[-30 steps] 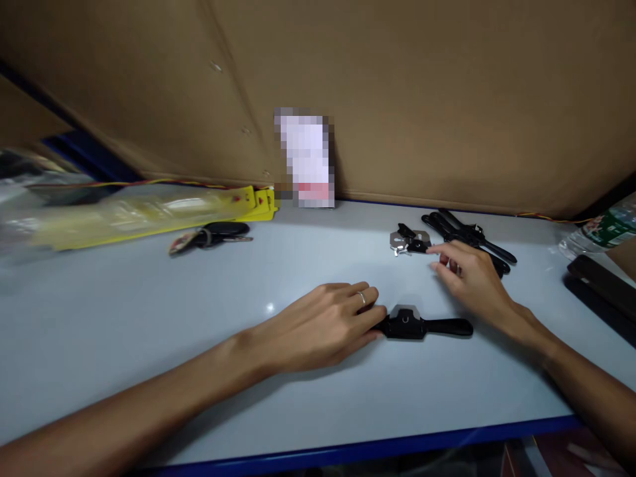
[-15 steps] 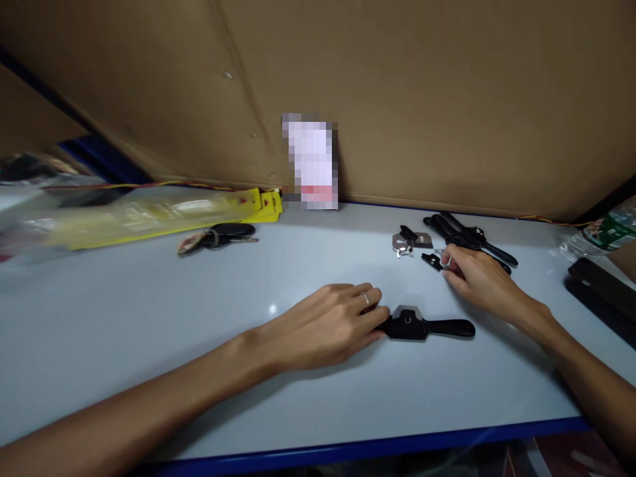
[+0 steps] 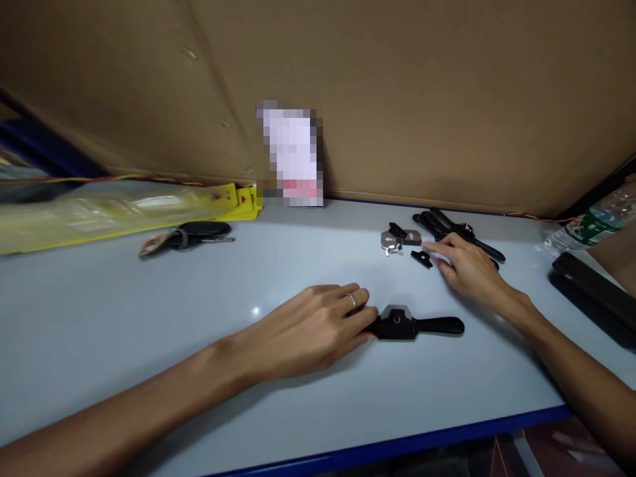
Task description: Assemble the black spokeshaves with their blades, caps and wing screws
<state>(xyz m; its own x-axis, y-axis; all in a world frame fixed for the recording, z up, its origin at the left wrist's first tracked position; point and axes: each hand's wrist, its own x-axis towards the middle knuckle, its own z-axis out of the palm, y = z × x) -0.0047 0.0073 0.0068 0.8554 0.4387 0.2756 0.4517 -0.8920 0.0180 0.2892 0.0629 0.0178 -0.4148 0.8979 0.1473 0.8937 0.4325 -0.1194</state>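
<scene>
A black spokeshave lies flat on the table, with a silver blade under its black cap. My left hand, a ring on one finger, is closed around its left handle. Further back on the right, my right hand hovers with index finger and thumb apart. A loose black cap piece lies just beside its fingertips. Left of that hand are silver blades, another black cap piece and small silver screws. More black spokeshave bodies are piled behind my right hand.
Keys with a black fob lie at the back left, near yellow-backed clear packaging. A blurred card leans on the cardboard wall. At the right are a plastic bottle and a long black case.
The view has swung slightly right. My right index finger has stretched out leftward toward the blades, away from the thumb. My left hand stays on the spokeshave handle.
</scene>
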